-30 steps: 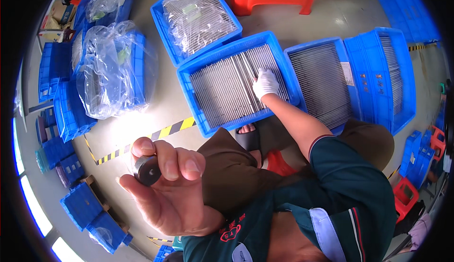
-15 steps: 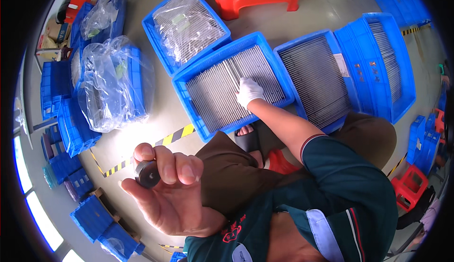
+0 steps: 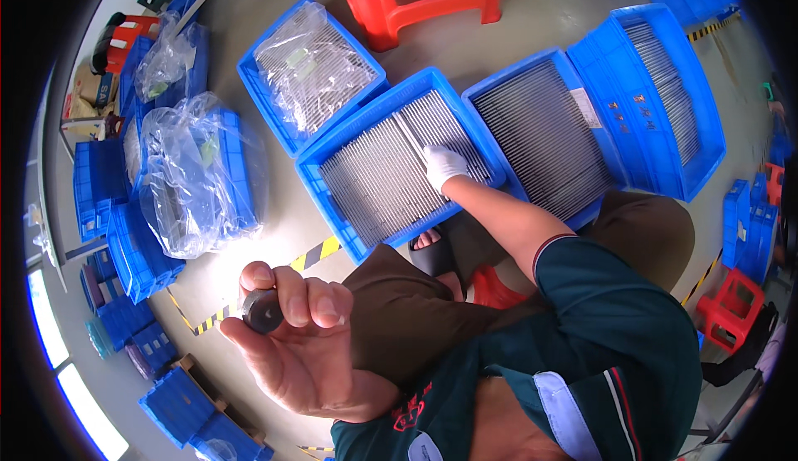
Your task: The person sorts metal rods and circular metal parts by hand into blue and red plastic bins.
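Observation:
My left hand point(image 3: 309, 361), bare and raised at the lower left, pinches a small black round piece point(image 3: 262, 311) with a hollow in its end between thumb and fingers. My right hand point(image 3: 445, 168), in a white glove, reaches into the middle blue crate point(image 3: 328, 218). Its fingers are closed at the lower end of a bright metal rod point(image 3: 410, 134), which stands out beside a dark gap in the rows. Thin metal rods point(image 3: 374, 178) lie closely side by side in that crate. The gloved fingertips are partly hidden by the hand itself.
Right of the middle crate stand another rod-filled crate point(image 3: 549, 128) and a tilted crate point(image 3: 598, 78). A plastic-covered crate point(image 3: 312, 70) sits behind. Stacked crates with a clear bag point(image 3: 187, 170) line the left. A red stool point(image 3: 432, 12) stands at the far side.
The view has shifted slightly. A bright rod now shows next to the gap by my gloved right hand. My left hand keeps its pinch on the black piece.

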`<state>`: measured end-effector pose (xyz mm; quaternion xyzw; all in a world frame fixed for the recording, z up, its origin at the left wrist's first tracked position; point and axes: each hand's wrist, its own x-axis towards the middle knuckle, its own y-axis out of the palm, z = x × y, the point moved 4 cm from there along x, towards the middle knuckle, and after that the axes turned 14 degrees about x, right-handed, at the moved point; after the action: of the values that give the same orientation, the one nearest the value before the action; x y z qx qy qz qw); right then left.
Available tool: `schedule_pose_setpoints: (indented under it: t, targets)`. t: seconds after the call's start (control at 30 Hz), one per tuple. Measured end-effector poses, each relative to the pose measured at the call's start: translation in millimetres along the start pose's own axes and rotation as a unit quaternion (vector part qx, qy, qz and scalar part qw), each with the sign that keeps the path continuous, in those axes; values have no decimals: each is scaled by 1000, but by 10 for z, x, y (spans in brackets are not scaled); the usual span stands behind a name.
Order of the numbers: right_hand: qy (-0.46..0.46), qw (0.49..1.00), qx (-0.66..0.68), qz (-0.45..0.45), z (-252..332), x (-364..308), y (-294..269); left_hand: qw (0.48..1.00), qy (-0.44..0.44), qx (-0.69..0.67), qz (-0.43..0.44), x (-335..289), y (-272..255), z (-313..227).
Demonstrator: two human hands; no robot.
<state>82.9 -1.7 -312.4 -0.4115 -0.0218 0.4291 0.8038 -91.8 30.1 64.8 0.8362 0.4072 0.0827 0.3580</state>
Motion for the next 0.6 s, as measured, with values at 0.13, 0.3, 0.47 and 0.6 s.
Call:
schedule_pose_setpoints:
  t: [0.13, 0.3, 0.47, 0.6]
  targets:
    - [35, 999, 22, 15, -38, 15, 88, 1000, -14, 3, 17, 49, 63, 86]
    - [43, 997, -12, 66, -163, -25, 113, 998, -14, 53, 43, 98, 176, 138]
    - [12, 982, -71, 176, -133, -339, -87, 994, -47, 62, 79, 182, 254, 283]
    - [-169, 980, -73, 73, 15, -522, -930, 986, -92, 53, 128, 238, 427, 468]
